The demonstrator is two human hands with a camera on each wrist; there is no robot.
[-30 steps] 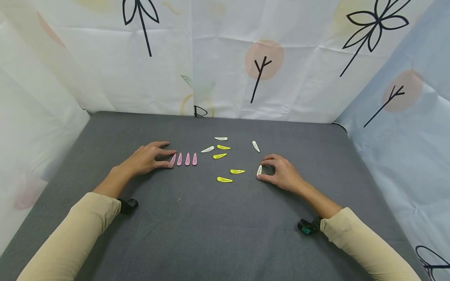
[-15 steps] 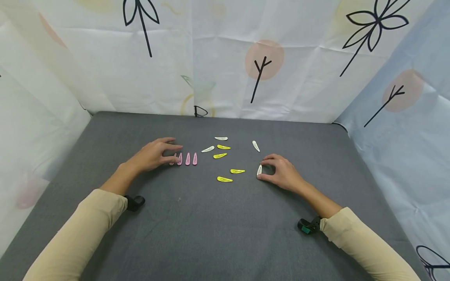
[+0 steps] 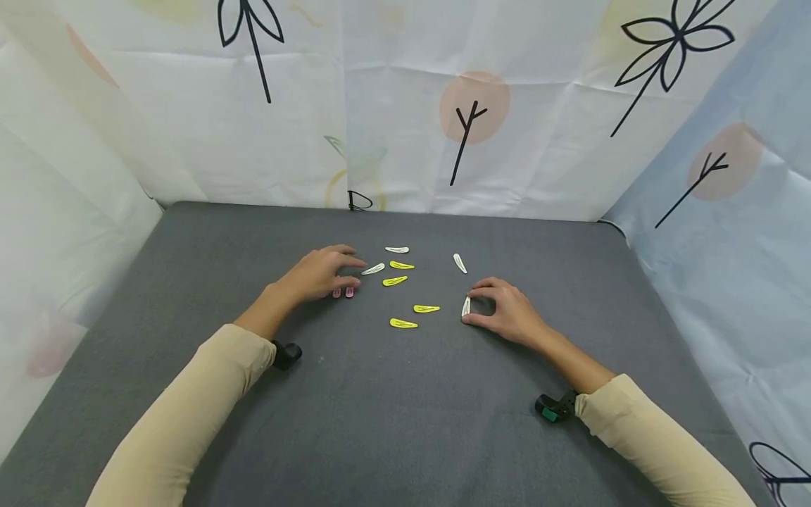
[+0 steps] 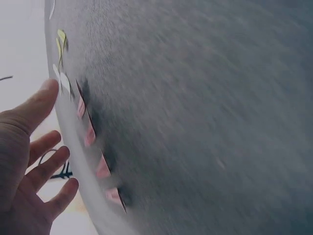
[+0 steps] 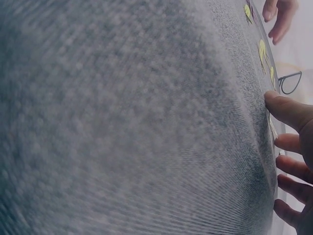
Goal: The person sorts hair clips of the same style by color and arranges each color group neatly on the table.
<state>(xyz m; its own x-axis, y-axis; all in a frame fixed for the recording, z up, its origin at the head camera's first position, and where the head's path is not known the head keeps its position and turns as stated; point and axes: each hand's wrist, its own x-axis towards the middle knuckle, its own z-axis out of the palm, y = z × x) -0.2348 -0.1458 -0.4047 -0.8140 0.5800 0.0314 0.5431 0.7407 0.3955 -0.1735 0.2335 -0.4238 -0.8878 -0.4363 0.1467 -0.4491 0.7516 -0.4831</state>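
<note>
My left hand hovers over a row of pink snap hair clips, fingers spread and holding nothing. In the left wrist view several pink clips lie on the cloth beyond the thumb. A white hair clip is just right of the left fingertips. My right hand has its thumb and index finger at the two ends of another white hair clip, pinching it on the table. Above that hand lies one more white clip.
Yellow hair clips lie mid-table: an upper pair and a lower pair. A white clip is behind them. The grey cloth-covered table ends at a printed white curtain.
My left hand has moved right, from the leftmost pink clip across the row, leaving the clips in place. The right hand stays at its white clip.
</note>
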